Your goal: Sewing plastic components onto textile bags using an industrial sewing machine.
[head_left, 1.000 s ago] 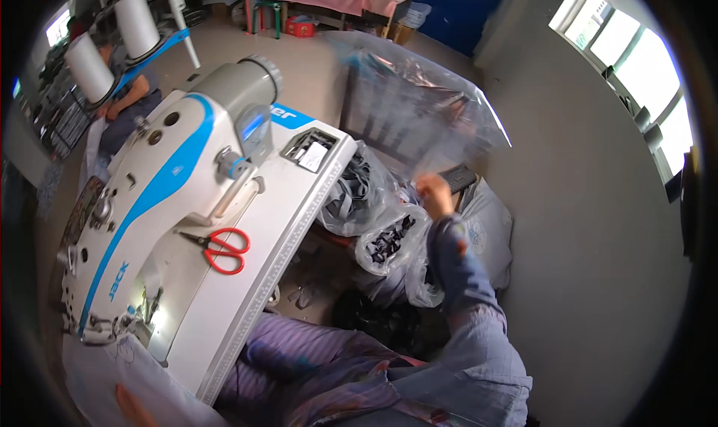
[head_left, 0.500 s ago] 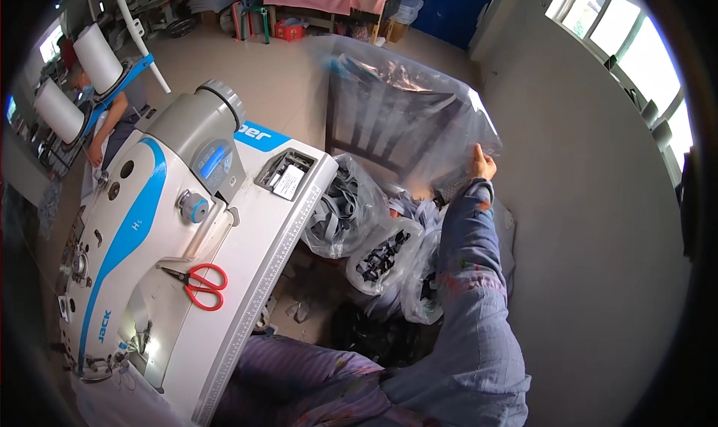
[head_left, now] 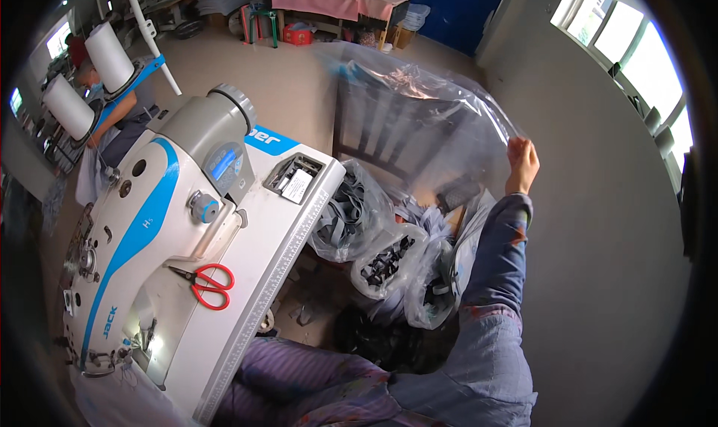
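Observation:
My right hand (head_left: 522, 164) is raised at the right with its fingers closed on the edge of a large clear plastic sheet or bag (head_left: 449, 117). The film is stretched over the slatted back of a dark wooden chair (head_left: 338, 120) and hangs in front of it. Beneath my right forearm stand clear bags: one with grey straps (head_left: 345, 210), one with small dark pieces (head_left: 387, 262) and another partly hidden one (head_left: 432, 292). My left hand is outside the picture.
At my left stands a white and blue sewing machine (head_left: 131, 232) with red-handled scissors (head_left: 213, 286) on its bed. Two white thread cones (head_left: 112, 57) rise behind it. A person (head_left: 123, 113) works farther back. A grey wall (head_left: 598, 240) runs along the right.
My right hand has moved right and slightly up, drawing the plastic edge outward. The film is spread wider. The view has shifted slightly, and more of the bags beneath shows.

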Action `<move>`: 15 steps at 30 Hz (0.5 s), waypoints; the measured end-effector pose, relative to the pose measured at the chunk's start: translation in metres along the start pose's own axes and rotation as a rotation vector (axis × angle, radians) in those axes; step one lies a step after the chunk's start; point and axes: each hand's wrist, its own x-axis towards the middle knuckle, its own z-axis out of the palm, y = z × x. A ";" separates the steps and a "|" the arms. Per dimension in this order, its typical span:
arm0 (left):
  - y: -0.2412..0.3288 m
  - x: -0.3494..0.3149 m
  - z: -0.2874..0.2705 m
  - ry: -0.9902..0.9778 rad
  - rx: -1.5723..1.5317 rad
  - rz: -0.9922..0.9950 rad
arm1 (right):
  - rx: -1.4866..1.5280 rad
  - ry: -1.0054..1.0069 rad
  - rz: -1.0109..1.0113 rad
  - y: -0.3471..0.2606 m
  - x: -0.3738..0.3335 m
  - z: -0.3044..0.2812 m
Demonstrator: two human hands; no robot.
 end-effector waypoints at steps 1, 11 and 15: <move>0.004 -0.002 0.000 -0.018 -0.013 -0.008 | 0.246 -0.151 0.031 -0.017 0.002 0.009; 0.124 -0.073 0.123 -1.046 -0.631 0.123 | 0.982 -1.307 0.042 -0.284 -0.037 0.064; 0.195 -0.138 0.211 -1.542 -0.818 0.474 | 0.735 -1.112 -0.129 -0.399 -0.128 -0.013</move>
